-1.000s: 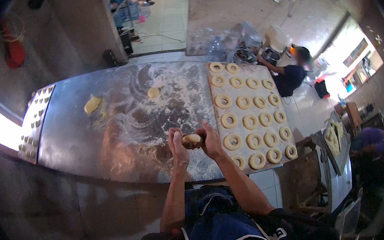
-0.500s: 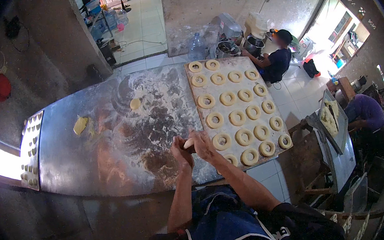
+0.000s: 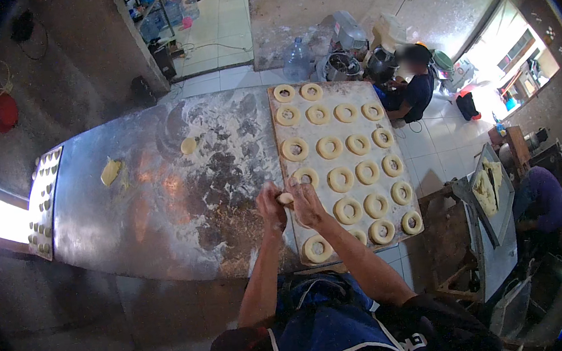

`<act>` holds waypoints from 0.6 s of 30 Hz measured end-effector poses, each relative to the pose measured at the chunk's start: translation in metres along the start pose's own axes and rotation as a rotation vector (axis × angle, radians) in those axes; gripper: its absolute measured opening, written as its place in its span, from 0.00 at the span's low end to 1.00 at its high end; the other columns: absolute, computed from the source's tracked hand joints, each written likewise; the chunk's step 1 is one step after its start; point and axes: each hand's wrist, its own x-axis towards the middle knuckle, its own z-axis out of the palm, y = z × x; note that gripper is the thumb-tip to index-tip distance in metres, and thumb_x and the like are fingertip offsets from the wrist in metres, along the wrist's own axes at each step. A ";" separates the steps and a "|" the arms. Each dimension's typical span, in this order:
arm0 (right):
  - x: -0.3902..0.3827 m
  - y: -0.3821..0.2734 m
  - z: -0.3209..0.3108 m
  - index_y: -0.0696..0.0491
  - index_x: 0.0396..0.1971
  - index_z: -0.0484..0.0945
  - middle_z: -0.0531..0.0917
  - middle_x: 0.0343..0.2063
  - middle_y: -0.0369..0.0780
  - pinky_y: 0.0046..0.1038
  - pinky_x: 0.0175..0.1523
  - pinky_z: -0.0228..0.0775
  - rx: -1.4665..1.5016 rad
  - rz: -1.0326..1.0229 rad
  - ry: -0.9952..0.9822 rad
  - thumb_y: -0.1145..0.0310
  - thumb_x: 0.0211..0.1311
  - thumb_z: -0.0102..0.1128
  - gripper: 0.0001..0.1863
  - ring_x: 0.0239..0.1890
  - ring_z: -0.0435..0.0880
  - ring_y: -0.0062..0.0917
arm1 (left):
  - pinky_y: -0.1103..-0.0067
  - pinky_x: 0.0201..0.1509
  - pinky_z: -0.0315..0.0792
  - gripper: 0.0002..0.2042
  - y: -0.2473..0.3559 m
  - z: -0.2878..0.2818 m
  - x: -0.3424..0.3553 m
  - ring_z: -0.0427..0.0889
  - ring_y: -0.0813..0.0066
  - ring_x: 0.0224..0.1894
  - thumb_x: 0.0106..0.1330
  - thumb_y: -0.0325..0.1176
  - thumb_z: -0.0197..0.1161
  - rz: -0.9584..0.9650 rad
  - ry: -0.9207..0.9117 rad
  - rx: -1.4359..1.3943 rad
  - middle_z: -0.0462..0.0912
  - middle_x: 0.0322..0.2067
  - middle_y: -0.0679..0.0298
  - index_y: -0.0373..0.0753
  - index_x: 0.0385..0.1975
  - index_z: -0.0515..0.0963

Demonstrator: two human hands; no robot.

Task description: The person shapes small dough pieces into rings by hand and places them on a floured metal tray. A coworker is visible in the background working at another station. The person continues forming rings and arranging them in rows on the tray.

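Observation:
Between my left hand (image 3: pixel 271 207) and my right hand (image 3: pixel 307 205), a small piece of pale dough (image 3: pixel 286 199) is held, its middle showing and its ends covered by my fingers. Both hands are closed on it, above the left edge of a floured board (image 3: pixel 309 132). Rows of dough rings (image 3: pixel 332 181) lie on that board; my right hand partly covers one of them. Farther left, a small round of dough (image 3: pixel 188 146) rests on the flour-dusted metal table (image 3: pixel 89 221). A flattened yellowish lump of dough (image 3: pixel 111 171) lies beyond it.
At the table's left end is a tray (image 3: pixel 43 249) of small pieces. A person (image 3: pixel 416 91) sits past the board, near pots and a large water bottle (image 3: pixel 297 62). Another person (image 3: pixel 545 194) bends at the right, beside a tilted tray with yellowish dough (image 3: pixel 489 189).
My hands have moved slightly right and away from me with the dough, from over the table to the board's edge. The whole view has shifted a little. The seated person has changed posture.

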 end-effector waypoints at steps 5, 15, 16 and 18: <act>0.008 -0.022 -0.042 0.60 0.17 0.69 0.69 0.12 0.38 0.32 0.28 0.62 -0.310 -0.142 0.066 0.52 0.71 0.42 0.29 0.20 0.66 0.20 | 0.72 0.24 0.68 0.19 -0.002 0.036 0.017 0.72 0.71 0.19 0.71 0.49 0.45 0.179 -0.131 0.212 0.74 0.22 0.67 0.37 0.32 0.72; 0.078 -0.014 -0.143 0.57 0.12 0.66 0.66 0.13 0.32 0.30 0.26 0.61 -0.274 0.129 0.048 0.49 0.71 0.41 0.31 0.20 0.63 0.17 | 0.77 0.24 0.64 0.16 -0.045 0.147 0.070 0.69 0.77 0.20 0.71 0.44 0.48 0.204 -0.063 0.344 0.68 0.19 0.70 0.41 0.24 0.68; 0.087 -0.012 -0.155 0.56 0.11 0.65 0.66 0.13 0.32 0.29 0.25 0.60 -0.151 0.224 0.027 0.49 0.71 0.42 0.31 0.20 0.63 0.16 | 0.76 0.25 0.64 0.17 -0.049 0.160 0.077 0.68 0.76 0.20 0.71 0.44 0.48 0.068 -0.041 0.088 0.69 0.19 0.68 0.39 0.23 0.68; 0.103 -0.007 -0.175 0.54 0.12 0.67 0.69 0.14 0.31 0.28 0.24 0.59 -0.119 0.143 0.172 0.48 0.71 0.42 0.31 0.20 0.63 0.15 | 0.76 0.26 0.64 0.18 -0.057 0.188 0.094 0.67 0.75 0.20 0.71 0.44 0.47 -0.056 -0.024 -0.171 0.70 0.18 0.66 0.37 0.23 0.68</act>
